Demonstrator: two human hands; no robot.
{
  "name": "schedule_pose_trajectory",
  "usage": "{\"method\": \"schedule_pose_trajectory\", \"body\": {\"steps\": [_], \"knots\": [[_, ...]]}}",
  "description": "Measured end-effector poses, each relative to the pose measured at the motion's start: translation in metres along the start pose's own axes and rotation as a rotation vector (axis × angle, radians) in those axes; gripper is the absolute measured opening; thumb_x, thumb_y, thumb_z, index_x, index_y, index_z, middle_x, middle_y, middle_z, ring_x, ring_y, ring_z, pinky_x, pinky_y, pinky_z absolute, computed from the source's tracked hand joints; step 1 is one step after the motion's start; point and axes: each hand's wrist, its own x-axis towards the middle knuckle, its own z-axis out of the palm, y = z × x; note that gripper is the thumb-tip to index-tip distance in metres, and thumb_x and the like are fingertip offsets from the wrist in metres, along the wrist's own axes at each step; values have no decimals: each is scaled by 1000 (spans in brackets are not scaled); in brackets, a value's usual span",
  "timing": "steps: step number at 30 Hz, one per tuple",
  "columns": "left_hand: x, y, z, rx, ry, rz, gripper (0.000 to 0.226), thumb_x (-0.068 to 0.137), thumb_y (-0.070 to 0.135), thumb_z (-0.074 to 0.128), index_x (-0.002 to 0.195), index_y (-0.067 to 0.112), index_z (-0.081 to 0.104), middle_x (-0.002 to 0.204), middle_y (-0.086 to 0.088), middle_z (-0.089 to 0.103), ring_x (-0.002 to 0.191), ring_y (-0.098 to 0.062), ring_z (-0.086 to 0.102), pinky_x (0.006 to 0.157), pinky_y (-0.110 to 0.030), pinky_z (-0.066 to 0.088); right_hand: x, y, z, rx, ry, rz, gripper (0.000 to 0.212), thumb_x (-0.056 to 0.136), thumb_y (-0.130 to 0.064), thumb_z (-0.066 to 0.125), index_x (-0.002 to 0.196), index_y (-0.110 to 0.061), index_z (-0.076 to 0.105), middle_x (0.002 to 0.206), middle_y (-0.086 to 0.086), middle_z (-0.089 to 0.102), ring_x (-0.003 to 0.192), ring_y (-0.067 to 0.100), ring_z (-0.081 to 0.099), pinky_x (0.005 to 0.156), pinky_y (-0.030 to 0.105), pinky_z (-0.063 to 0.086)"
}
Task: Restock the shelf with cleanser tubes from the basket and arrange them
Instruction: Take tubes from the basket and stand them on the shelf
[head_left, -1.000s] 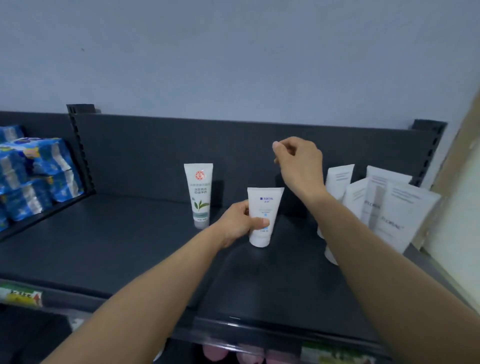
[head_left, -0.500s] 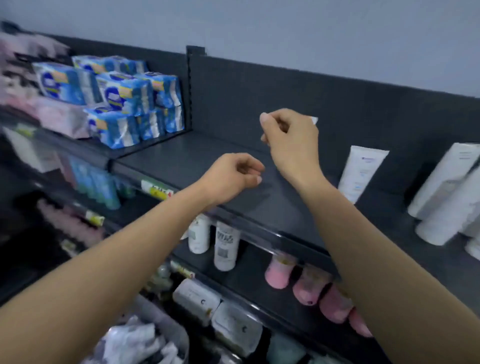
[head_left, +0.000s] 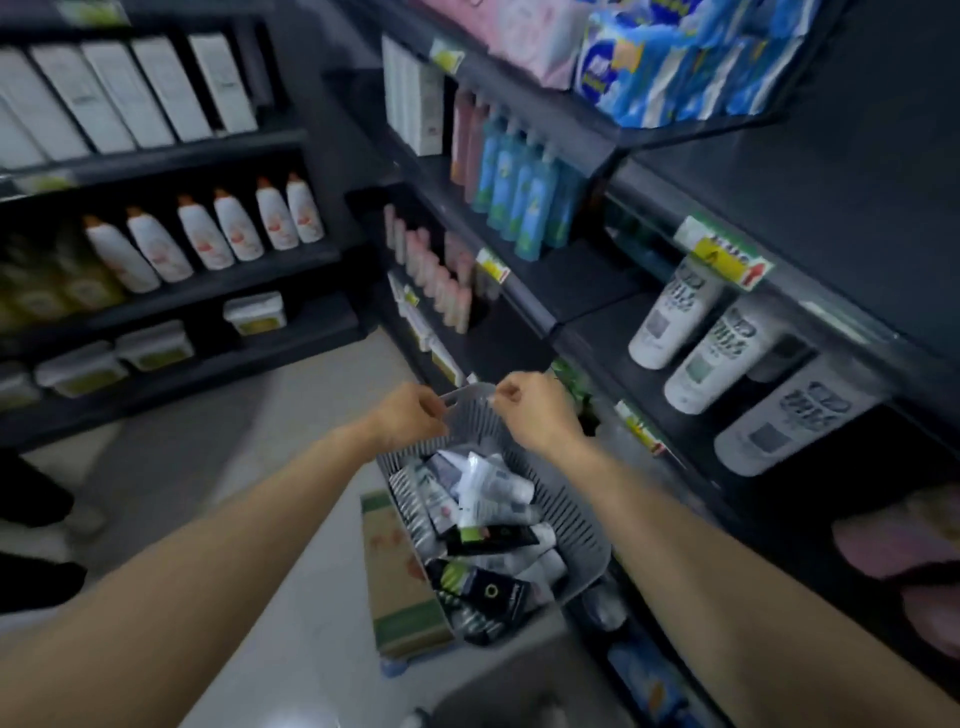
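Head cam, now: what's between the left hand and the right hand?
The grey basket shows its far rim in the gap between left hand and right hand, head view. The cleanser tubes lie lower, inside it.

Basket (head_left: 574, 525): grey slotted plastic, upright, low beside the racks; tubes (head_left: 491, 501) heaped inside, lying crisscross, mostly white, a few black with green; shelf (head_left: 841, 197): dark board, up to the basket's right.

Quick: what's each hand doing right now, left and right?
Left hand: loosely curled, empty, above the grey slatted plastic basket.
Right hand: fingers curled; pinching something or not, cannot tell.
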Motion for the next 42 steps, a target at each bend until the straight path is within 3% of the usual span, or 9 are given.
{"method": "schedule_pose_trajectory", "body": {"steps": [11, 15, 19, 24, 28, 32, 36, 39, 42], "knots": [[56, -77, 84, -397, -112, -450, 29, 88, 0, 54, 69, 15, 40, 72, -11, 45, 54, -18, 40, 54, -28, 36, 32, 75, 93, -199, -394, 124, 28, 97, -20, 49, 119, -6, 60, 114, 11, 66, 93, 24, 61, 65, 25, 40], [82, -98, 117, -538, -78, -600, 24, 88, 2, 56, 70, 13, 44, 69, -2, 48, 57, -13, 49, 52, -23, 47, 57, 102, 128, -147, -444, 146, 39, 96, -16, 52, 133, -4, 49, 135, 16, 53, 120, 30, 54, 94, 35, 47], [103, -118, 147, -651, 6, -714, 34, 89, -2, 51, 64, 18, 39, 69, 1, 45, 59, -10, 47, 69, -29, 51, 79, 133, 153, -213, -441, 108, 36, 91, -16, 58, 124, -3, 55, 130, 16, 56, 117, 31, 54, 95, 36, 47], [125, -134, 169, -618, 66, -833, 4, 95, 3, 46, 93, 6, 44, 83, -9, 50, 83, -21, 50, 71, -28, 42, 102, 146, 179, -215, -401, 5, 40, 89, -11, 58, 128, -4, 54, 131, 14, 55, 121, 30, 51, 100, 34, 44], [136, -143, 177, -633, 54, -824, 20, 95, 0, 42, 113, 9, 47, 108, -16, 53, 84, -19, 46, 60, -24, 41, 115, 139, 205, -112, -444, -67, 34, 93, -9, 52, 126, -8, 56, 124, 12, 60, 113, 27, 55, 91, 28, 45], [138, -148, 183, -619, 47, -907, 34, 94, 0, 46, 127, -8, 49, 131, -23, 54, 106, -28, 57, 78, -32, 44, 118, 140, 226, -49, -598, -11, 15, 92, -6, 50, 94, -7, 65, 94, 9, 63, 89, 20, 57, 66, 21, 42], [141, -146, 182, -594, 64, -896, 33, 93, -1, 44, 125, -8, 51, 127, -24, 57, 102, -30, 58, 77, -30, 42, 123, 144, 239, -44, -674, 30, 36, 89, -2, 51, 61, -23, 40, 70, -4, 47, 81, 15, 48, 62, 23, 36], [141, -143, 175, -548, 69, -841, 33, 92, 3, 46, 123, -7, 53, 122, -24, 60, 108, -32, 60, 76, -31, 47, 127, 146, 245, -3, -690, 78, 29, 89, -1, 52, 68, -20, 46, 80, 4, 54, 85, 20, 53, 69, 28, 43], [140, -139, 165, -506, 113, -784, 39, 92, 11, 50, 126, -7, 46, 120, -22, 60, 103, -30, 61, 78, -32, 48, 134, 145, 250, -11, -709, 61, 21, 86, -3, 56, 106, -4, 60, 98, 14, 61, 91, 23, 57, 85, 37, 50]]}}
